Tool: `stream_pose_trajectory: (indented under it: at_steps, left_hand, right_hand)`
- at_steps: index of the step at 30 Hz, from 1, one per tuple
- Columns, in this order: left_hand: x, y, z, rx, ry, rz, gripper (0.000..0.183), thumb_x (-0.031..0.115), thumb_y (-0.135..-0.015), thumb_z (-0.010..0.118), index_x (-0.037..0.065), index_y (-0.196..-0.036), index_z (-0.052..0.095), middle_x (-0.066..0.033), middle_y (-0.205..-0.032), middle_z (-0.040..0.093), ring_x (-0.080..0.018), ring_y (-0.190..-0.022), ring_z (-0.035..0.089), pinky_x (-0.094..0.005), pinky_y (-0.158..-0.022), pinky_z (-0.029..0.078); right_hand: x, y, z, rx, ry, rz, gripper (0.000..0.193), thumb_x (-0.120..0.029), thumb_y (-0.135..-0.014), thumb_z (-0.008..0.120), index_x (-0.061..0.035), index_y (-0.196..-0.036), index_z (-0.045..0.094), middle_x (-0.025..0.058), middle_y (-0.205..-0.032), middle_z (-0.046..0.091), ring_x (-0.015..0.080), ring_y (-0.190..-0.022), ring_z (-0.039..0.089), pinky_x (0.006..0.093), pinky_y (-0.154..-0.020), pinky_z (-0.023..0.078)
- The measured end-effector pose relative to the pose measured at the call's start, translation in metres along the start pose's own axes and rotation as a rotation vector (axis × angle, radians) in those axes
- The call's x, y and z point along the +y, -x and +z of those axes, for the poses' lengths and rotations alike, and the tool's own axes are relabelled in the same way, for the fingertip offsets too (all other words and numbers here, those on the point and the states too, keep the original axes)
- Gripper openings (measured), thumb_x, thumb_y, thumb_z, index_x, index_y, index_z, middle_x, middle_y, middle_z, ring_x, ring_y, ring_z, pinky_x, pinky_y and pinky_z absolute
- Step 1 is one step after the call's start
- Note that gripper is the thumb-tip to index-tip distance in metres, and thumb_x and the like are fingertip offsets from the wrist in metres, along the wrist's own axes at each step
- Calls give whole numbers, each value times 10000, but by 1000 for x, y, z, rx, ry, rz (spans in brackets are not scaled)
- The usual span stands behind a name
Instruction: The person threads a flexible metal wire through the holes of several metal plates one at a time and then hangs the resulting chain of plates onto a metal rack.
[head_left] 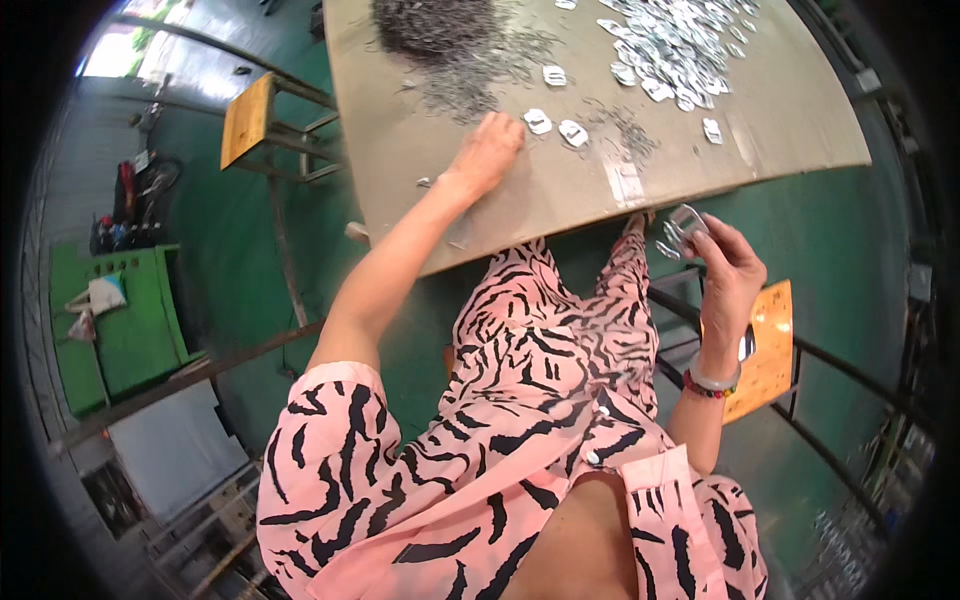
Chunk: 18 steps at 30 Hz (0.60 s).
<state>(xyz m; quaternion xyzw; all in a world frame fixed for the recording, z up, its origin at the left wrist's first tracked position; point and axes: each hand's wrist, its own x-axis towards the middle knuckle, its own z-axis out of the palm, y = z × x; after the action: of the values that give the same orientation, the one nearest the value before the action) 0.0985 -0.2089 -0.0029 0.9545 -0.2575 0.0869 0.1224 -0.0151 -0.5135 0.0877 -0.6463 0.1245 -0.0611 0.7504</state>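
My right hand (732, 262) is raised off the table's near right edge, its thumb and fingers pinching silver metal buckles (686, 220); at least two show, overlapping. Over the tabletop, my left hand (488, 152) has its fingers curled down and pressed together beside scattered thin dark pins (462, 98). Whatever those fingers hold is hidden. Just right of them lie two loose buckles, one silver buckle (537, 121) and another buckle (573, 133). A bigger dark heap of pins (435, 25) sits at the far left of the table, and a large pile of buckles (675, 50) at the far right.
The brown table (420, 215) has a patch of tape (625, 184) near its front edge. Single buckles lie apart, such as a buckle (712, 131) at right. Wooden stools stand left (248, 120) and right (765, 350). A green cabinet (120, 330) is far left.
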Motion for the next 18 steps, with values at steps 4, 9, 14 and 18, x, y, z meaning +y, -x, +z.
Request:
stream_pose_trajectory:
  at_steps: [4,9,14,18]
  left_hand:
    - [70,-9,-33,121,466,-172,120,92,-834,596,15,-927,598,-108,-860,609,-209,-779,595,-293,-711,477]
    - [169,-6,-49,194,1058,-97,108,66,-834,617,9,-918,581,-79,-932,606,-151,-846,581,-262,-720,469]
    - [195,-11,-46,381,811,-16,117,40,-776,630,25,-864,554,-140,-1028,509,-310,-965,471,-377,-842,388]
    - [194,-16,-45,403,791,-6,135,-12,-757,594,3,-876,531,-143,-1021,490,-319,-948,450,-403,-801,394]
  right_hand:
    - [7,5,0,15,59,-12,232,49,-771,637,77,-1000,614,94,-836,638,130,-690,597,235,-623,488]
    - [14,9,6,27,13,-7,199,51,-745,674,38,-940,633,53,-805,642,97,-699,597,204,-646,491]
    - [6,16,16,96,27,-53,140,42,-762,664,38,-897,624,56,-800,640,92,-700,597,212,-633,500]
    - [5,14,21,79,16,-29,122,50,-756,667,22,-869,632,22,-809,634,63,-688,578,192,-616,484]
